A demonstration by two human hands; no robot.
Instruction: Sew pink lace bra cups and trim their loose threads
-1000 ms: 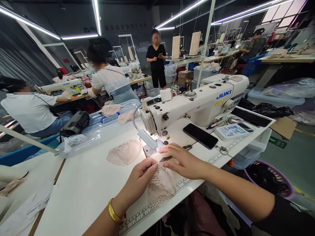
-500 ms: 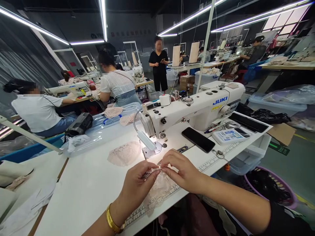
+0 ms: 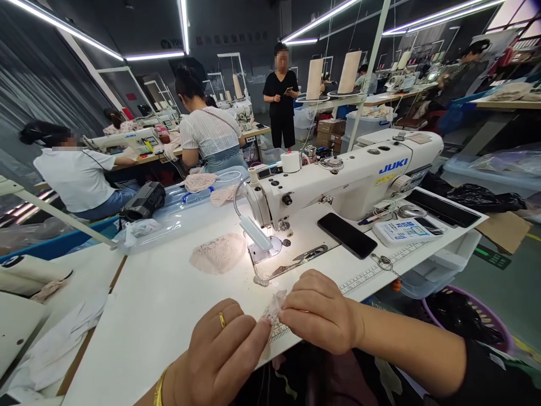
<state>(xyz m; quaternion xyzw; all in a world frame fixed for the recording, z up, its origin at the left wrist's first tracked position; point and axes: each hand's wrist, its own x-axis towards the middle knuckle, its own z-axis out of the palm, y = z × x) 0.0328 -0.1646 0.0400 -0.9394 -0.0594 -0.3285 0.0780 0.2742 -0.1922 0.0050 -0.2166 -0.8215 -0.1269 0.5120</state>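
Observation:
A small piece of pale pink lace fabric (image 3: 274,309) is stretched between my two hands at the table's front edge, over the printed ruler. My left hand (image 3: 224,347), with a gold ring and bangle, is closed on the lace's left side. On the other side my right hand (image 3: 321,313) pinches the lace, its fingers curled. Much of the fabric is hidden behind the fingers. Another pale lace piece (image 3: 220,252) lies flat on the table, left of the needle area. The white sewing machine (image 3: 338,180) stands just beyond my hands, its lamp (image 3: 256,232) lighting the needle plate.
A black phone (image 3: 346,234) lies right of the needle plate. Beside it are a white box-shaped device (image 3: 406,230) and small scissors-like metal piece (image 3: 384,261). Lace bundles (image 3: 200,182) rest on a clear plastic sheet behind. Several people work at other machines; one person stands (image 3: 281,101).
Both hands have moved lower and apart from a close pinch, drawing the lace toward the table's front edge. The left hand has turned, its back now facing up. The camera view has shifted slightly.

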